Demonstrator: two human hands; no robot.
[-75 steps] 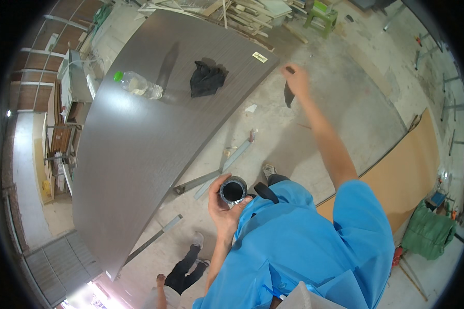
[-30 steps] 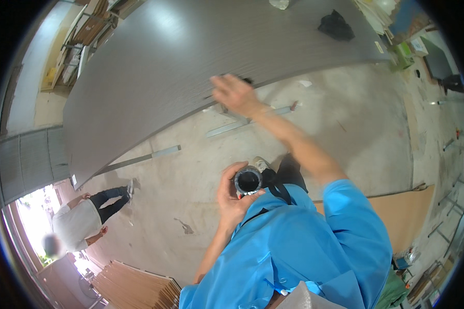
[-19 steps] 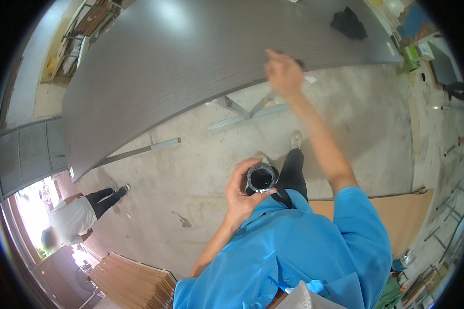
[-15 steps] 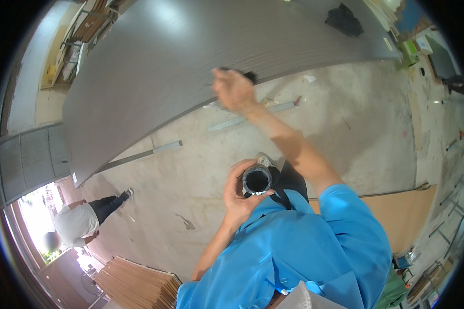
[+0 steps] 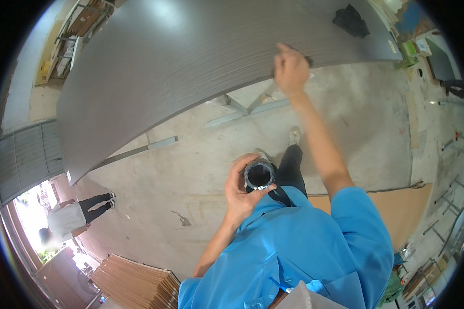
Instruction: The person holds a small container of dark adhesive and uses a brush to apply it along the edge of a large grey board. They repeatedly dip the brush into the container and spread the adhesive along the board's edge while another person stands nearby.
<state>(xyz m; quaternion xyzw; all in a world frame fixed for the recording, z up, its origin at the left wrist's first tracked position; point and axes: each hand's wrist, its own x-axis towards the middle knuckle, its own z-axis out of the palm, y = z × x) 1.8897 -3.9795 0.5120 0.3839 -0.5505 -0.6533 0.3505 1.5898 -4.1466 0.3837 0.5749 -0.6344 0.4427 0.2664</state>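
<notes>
My left hand [image 5: 241, 194] is wrapped round a dark round can [image 5: 259, 175], held upright in front of my body; its open mouth faces up, its rim looks smeared grey, and the inside is too dark to read. Out at the near edge of a large grey panel [image 5: 154, 62], my right hand [image 5: 292, 72] is closed over a small black thing [image 5: 308, 61]. Most of that thing is hidden under the fingers, so its kind does not show. A crumpled black cloth [image 5: 351, 21] lies on the panel's far right part.
Metal legs [image 5: 242, 116] stand under the panel. A person [image 5: 69, 219] in a white top is at the left, near a bright doorway. Stacked brown boards [image 5: 134, 280] stand at lower left. A tan sheet [image 5: 392, 208] lies on the floor behind my right arm.
My right hand has swept rightward along the panel's near edge with the black thing. The left hand and can stay almost in place. The person at left has shifted slightly.
</notes>
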